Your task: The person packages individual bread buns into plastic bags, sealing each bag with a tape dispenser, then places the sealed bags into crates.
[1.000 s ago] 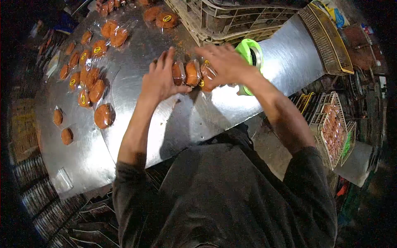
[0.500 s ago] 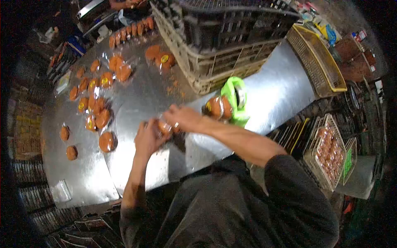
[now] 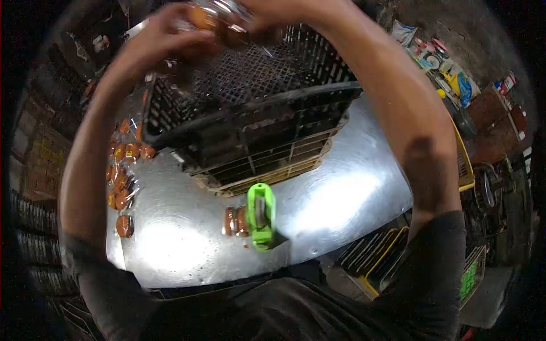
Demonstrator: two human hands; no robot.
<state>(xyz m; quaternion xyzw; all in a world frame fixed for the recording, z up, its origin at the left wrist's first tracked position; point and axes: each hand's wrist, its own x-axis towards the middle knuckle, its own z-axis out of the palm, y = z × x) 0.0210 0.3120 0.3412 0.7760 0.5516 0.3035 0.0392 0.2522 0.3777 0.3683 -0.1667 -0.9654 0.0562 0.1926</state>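
Both my hands are raised over a black plastic crate (image 3: 256, 133). My left hand (image 3: 176, 35) is closed around a clear-wrapped packet of round brown cakes (image 3: 203, 17). My right hand (image 3: 276, 14), partly cut off by the top edge, grips the packet's other side; its fingers are blurred. Below, a bright green tape dispenser (image 3: 261, 230) stands on the metal table (image 3: 170, 250). Another wrapped pair of cakes (image 3: 230, 221) leans beside it on the left.
The black crate sits on a beige crate (image 3: 267, 181). Several wrapped cakes (image 3: 120, 181) lie along the table's left side. Right of the table are a yellow crate (image 3: 464, 162) and stacked dark trays (image 3: 372, 256).
Both hands have risen from the table to above the black crate, carrying the packet. My view has shifted, so the crate and tape dispenser now appear lower and further left.
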